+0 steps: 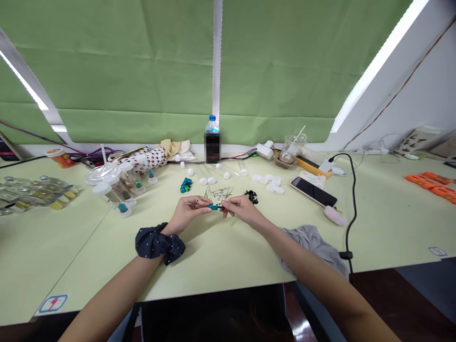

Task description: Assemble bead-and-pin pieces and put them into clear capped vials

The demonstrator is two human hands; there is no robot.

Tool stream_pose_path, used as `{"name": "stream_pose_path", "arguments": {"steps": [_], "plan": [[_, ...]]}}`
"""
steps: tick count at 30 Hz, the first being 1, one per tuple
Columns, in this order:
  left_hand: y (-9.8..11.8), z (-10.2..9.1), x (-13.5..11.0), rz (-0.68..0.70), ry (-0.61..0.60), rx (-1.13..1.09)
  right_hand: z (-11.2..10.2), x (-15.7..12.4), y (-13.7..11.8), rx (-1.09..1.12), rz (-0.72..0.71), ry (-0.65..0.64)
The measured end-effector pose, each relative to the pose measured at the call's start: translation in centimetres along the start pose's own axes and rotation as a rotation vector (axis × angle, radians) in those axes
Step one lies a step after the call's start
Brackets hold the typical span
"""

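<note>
The left hand (194, 209) is closed in a fingertip pinch on a small teal piece (213, 207), and the right hand (239, 209) pinches a small dark piece (221, 207) just beside it; both are held end to end above the table (228, 256), in front of the person. Whether the two pieces are joined or only touching is too small to tell. The likeliest mishap is a slip: so little of each piece shows between the fingertips that a sideways push could tilt one against the other or flick it free. A dropped piece could land among the wires (219, 192) right behind the hands, and a dark one could roll in with the black parts (251, 196) near the right fingers, where it would be hard to pick out. A thin wire (188, 204) seems to stick out from the left fingers; holding it along with the teal piece may weaken that pinch or let it snag. Forearms pose a smaller risk: the right one passes over a grey cloth (317, 247) at the table edge, which a backward pull might drag, and a wide leftward sweep could knock the clear tubes (112, 198).
</note>
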State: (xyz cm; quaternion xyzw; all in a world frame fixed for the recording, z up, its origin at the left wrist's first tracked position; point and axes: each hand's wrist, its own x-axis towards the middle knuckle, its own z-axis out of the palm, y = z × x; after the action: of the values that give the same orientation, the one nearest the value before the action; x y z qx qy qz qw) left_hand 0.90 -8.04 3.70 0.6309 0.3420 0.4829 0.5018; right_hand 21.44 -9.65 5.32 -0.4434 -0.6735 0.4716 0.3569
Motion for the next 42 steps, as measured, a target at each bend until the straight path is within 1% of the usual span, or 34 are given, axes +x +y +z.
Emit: {"name": "stream_pose_path", "arguments": {"steps": [2, 7, 8, 10, 17, 20, 23, 28, 30, 35, 42], "plan": [[0.5, 0.2, -0.1, 0.0, -0.015, -0.009, -0.7, 0.0, -0.6, -0.03, -0.011, -0.086], [1.3, 0.6, -0.5, 0.001, -0.04, -0.041, -3.5, 1.1, -1.8, -0.147, -0.103, -0.43], [1.3, 0.7, -0.5, 0.003, -0.039, -0.045, -3.8, 1.3, -1.9, -0.165, -0.119, -0.477], [1.1, 0.7, -0.5, 0.001, -0.034, -0.053, -4.0, 1.6, -1.6, -0.169, -0.137, -0.522], [-0.2, 0.9, -0.5, -0.028, -0.047, -0.068, -2.8, 1.2, 1.3, -0.018, -0.09, -0.535], [-0.6, 1.1, -0.6, -0.036, -0.031, -0.06, -2.6, 1.3, 2.1, 0.021, -0.07, -0.546], [-0.9, 1.0, -0.5, -0.031, -0.016, -0.058, -2.2, 1.5, 2.7, 0.058, -0.046, -0.499], [-1.0, 0.8, -0.3, -0.015, -0.007, -0.019, -1.3, 1.6, 3.2, 0.135, -0.051, -0.337], [-1.0, 0.8, -0.3, -0.001, 0.003, 0.007, -1.1, 1.6, 3.3, 0.139, -0.05, -0.291], [-1.2, 0.9, -0.3, 0.026, 0.013, 0.046, -0.8, 1.6, 3.4, 0.124, -0.051, -0.266], [-1.2, 1.2, -0.4, 0.026, 0.033, 0.044, -0.8, 1.5, 3.3, 0.127, -0.06, -0.252]]}}
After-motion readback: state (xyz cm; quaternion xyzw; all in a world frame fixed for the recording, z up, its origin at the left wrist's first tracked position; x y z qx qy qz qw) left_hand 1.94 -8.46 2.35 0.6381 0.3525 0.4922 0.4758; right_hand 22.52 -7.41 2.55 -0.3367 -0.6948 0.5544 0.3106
